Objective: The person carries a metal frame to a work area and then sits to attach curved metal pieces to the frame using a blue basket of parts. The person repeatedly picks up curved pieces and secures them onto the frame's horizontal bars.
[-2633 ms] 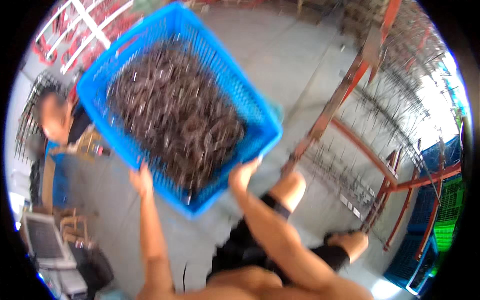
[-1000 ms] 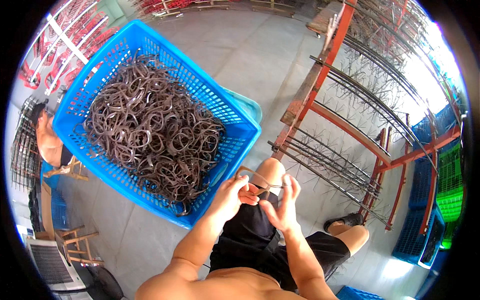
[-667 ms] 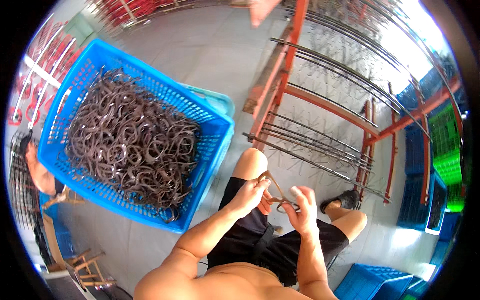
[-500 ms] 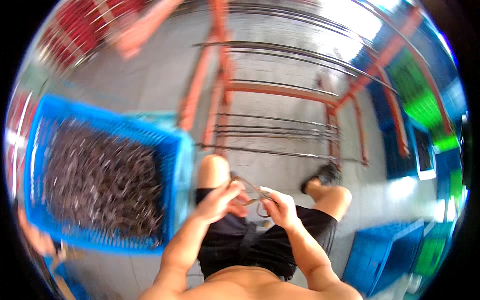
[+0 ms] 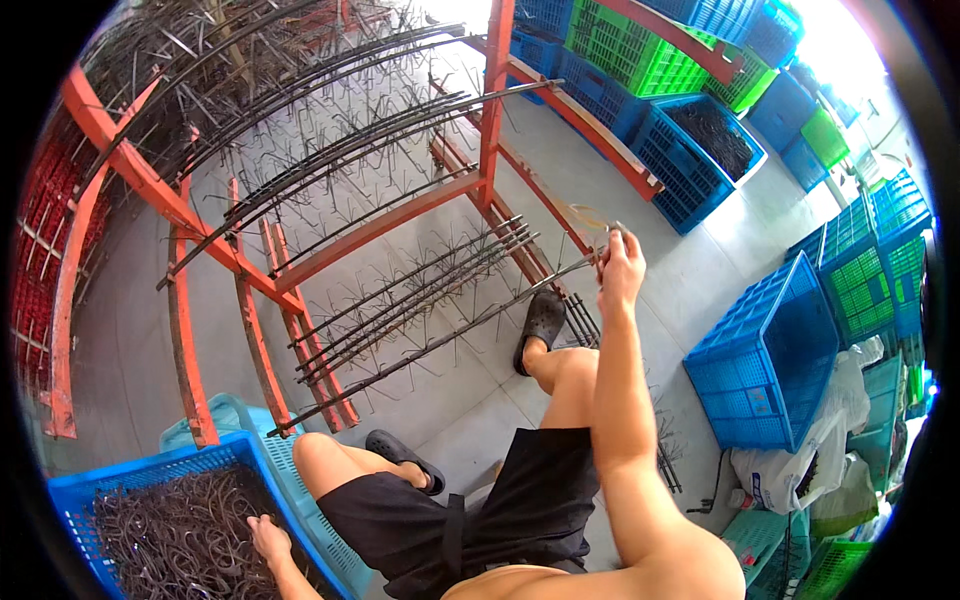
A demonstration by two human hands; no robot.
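Observation:
My right hand point(image 5: 622, 262) is stretched out far ahead, its fingers closed on a thin, brownish curved piece point(image 5: 590, 214) that forms a loop. It is at the right end of a long dark rod point(image 5: 430, 350) lying across a red metal rack point(image 5: 380, 227). Down at the left, my left hand point(image 5: 272, 540) reaches into a blue crate point(image 5: 75, 490) heaped with dark, thin curved pieces point(image 5: 180, 530). Its fingers are bent against the heap; their tips and anything between them cannot be made out.
More rods with many thin wire hooks point(image 5: 400, 300) rest across the rack. A light-blue crate point(image 5: 320, 535) stands beside my left knee. At the right are a tipped blue crate point(image 5: 765, 350), plastic bags point(image 5: 800, 465) and stacked green crates point(image 5: 640, 50). My legs straddle the floor before the rack.
My hands were together over my lap on a thin curved piece. They have parted: the right went forward to the rod's end, the left into the crate. The view has turned right.

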